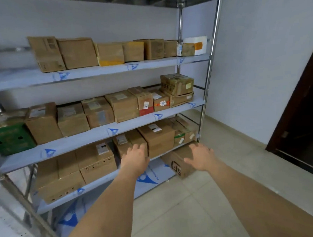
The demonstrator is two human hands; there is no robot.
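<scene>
My left hand [136, 158] loose at the brown box [135, 137] ahead, right hand [202, 157] spread wide over the printed box [178, 160], both holding nothing

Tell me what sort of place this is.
Probably a storeroom or parcel stockroom: a metal shelf rack filled with taped cardboard boxes, many bearing shipping labels, on a bare tiled floor.

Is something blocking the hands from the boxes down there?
Nothing visible is. The left hand lies open right in front of a brown box on the low shelf, and the right hand hovers open over the logo box on the bottom level.
</scene>
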